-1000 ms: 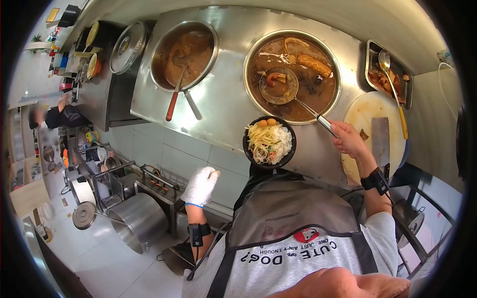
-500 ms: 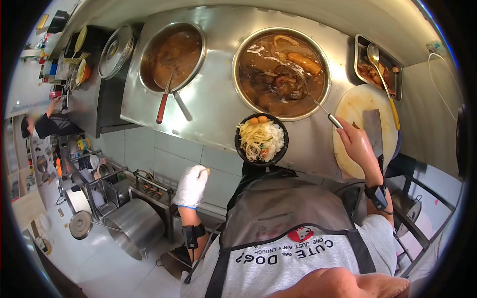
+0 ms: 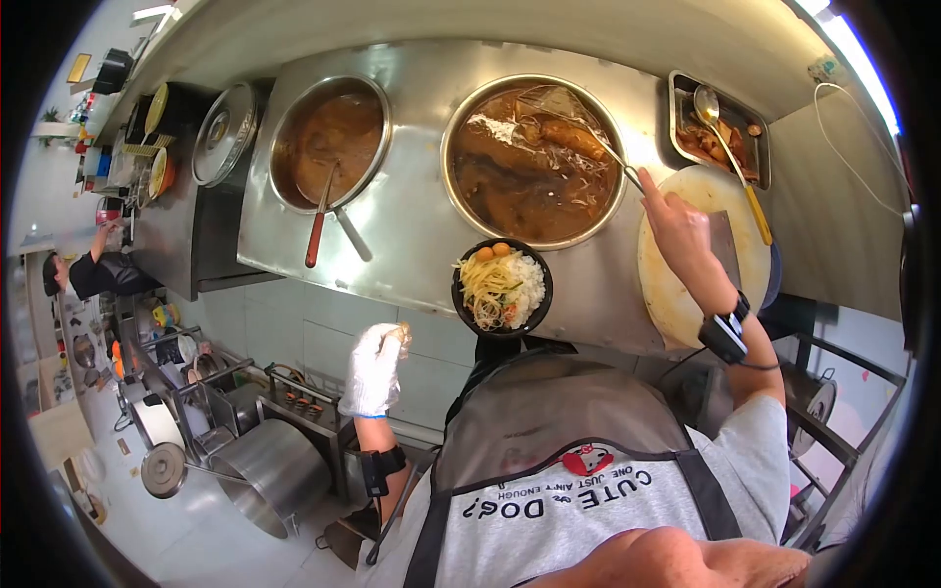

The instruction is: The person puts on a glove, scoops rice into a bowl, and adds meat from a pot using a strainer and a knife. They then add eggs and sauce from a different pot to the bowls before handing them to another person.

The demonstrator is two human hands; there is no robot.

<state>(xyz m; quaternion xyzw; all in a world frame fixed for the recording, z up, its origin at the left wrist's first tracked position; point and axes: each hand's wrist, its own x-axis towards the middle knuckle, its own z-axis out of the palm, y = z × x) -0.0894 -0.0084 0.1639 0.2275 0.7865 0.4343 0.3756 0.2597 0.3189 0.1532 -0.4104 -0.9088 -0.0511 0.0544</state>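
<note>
My right hand is closed around the dark handle of a metal ladle, whose far end is hidden in the brown stew of the large round pot. Pieces of food and whitish foam show on the stew. My left hand, in a clear plastic glove, hangs in front of the counter with its fingers curled together; a small brownish spot shows at the fingertips, too small to name. Between the hands, at the counter's front edge, sits a black bowl of white rice, yellow shreds, vegetables and two round brown items.
A second pot of brown broth holds a red-handled ladle. To the right are a round cutting board with a cleaver, and a metal tray with a yellow-handled spoon. Another person stands far left.
My right hand has moved up and away from me with the ladle, toward the pot's right rim. The food in the stew has shifted. My left hand stays nearly in place.
</note>
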